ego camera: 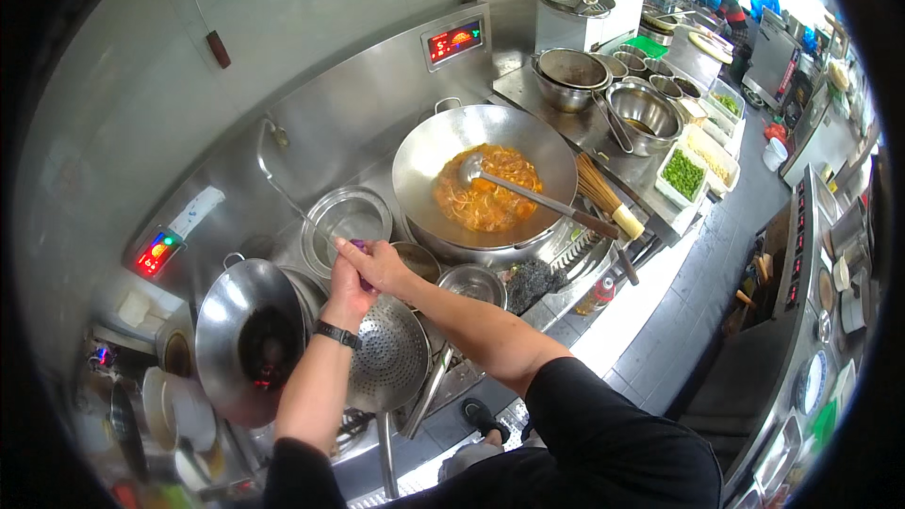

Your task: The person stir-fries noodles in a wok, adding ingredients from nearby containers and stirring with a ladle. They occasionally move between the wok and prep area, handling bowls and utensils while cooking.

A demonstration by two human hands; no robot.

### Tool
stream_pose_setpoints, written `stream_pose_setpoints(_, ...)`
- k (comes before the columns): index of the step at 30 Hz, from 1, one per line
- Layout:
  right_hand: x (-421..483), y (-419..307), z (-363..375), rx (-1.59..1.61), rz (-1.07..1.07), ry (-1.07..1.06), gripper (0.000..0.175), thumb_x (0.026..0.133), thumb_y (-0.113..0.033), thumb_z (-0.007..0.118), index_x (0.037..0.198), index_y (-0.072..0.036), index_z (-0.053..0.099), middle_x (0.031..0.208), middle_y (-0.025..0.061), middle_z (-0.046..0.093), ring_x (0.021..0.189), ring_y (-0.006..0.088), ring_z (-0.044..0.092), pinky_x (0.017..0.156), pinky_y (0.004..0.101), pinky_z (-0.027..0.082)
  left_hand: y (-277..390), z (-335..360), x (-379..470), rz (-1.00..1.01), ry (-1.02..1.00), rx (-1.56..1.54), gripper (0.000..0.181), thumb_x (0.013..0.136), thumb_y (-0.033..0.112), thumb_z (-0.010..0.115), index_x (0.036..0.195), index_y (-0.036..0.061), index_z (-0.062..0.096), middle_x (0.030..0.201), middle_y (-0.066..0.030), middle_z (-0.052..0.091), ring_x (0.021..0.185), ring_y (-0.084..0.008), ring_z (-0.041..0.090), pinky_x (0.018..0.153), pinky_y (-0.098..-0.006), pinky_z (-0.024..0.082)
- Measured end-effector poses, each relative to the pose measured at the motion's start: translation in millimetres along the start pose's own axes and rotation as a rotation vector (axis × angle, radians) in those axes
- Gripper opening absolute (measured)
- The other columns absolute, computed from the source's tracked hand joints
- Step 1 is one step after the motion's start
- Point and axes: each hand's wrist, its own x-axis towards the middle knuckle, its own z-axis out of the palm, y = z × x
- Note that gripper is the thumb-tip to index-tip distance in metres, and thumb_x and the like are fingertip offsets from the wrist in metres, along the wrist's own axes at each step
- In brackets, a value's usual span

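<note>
My left hand and my right hand are together over the range, closed around a small purple thing that shows between the fingers; what it is cannot be told. Just beyond them is a round metal pot of clear liquid under a curved faucet. Right of the hands, a large steel wok holds orange-red broth with noodle-like strands. A ladle rests in it, its handle over the rim. Below my hands lies a perforated strainer.
At the left stands a second wok, tilted. A bamboo brush and a dark scouring pad lie near the large wok. Steel bowls and tubs of chopped greens stand at the right. Another person is far back.
</note>
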Motion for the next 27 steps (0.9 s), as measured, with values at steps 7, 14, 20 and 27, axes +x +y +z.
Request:
stream_pose_setpoints(7,7,33,13,-0.011,0.18,0.22,0.081,0.088,-0.066,0.051,0.101,0.011,0.07,0.099,0.0381,0.067,0.103,0.0473,0.067,0.091,0.0466,0.052,-27,-14,18,-0.011,0.08,0.039,0.035,0.102,0.047,0.049,0.094,0.015,0.061,0.094,0.0003,0.065,0.088,-0.0166,0.063,0.075,-0.0345,0.054)
stream_pose_setpoints(14,-14,67,28,0.08,0.211,0.208,0.069,0.091,-0.052,0.046,0.104,0.012,0.068,0.108,0.0366,0.066,0.109,0.044,0.065,0.094,0.0469,0.049,-56,-26,4,0.113,0.225,0.146,0.034,0.1,0.034,0.048,0.097,0.0031,0.063,0.098,-0.0075,0.065,0.088,-0.02,0.064,0.071,-0.0366,0.054)
stream_pose_setpoints(20,-25,84,45,0.317,0.362,0.27,0.065,0.095,-0.043,0.041,0.1,0.016,0.066,0.097,0.0381,0.066,0.099,0.0393,0.07,0.084,0.0484,0.053,-78,-45,-5,0.202,0.252,0.214,0.031,0.097,0.027,0.05,0.08,0.0038,0.061,0.085,-0.0061,0.064,0.077,-0.0181,0.062,0.067,-0.0352,0.052)
stream_pose_setpoints(27,-51,83,35,0.328,0.343,0.159,0.062,0.096,-0.046,0.037,0.1,0.008,0.069,0.096,0.025,0.07,0.085,0.0359,0.069,0.069,0.0469,0.053,-84,-39,-25,0.077,0.308,0.372,0.037,0.096,0.039,0.052,0.09,0.0043,0.065,0.092,-0.0084,0.066,0.083,-0.0202,0.065,0.061,-0.0386,0.053)
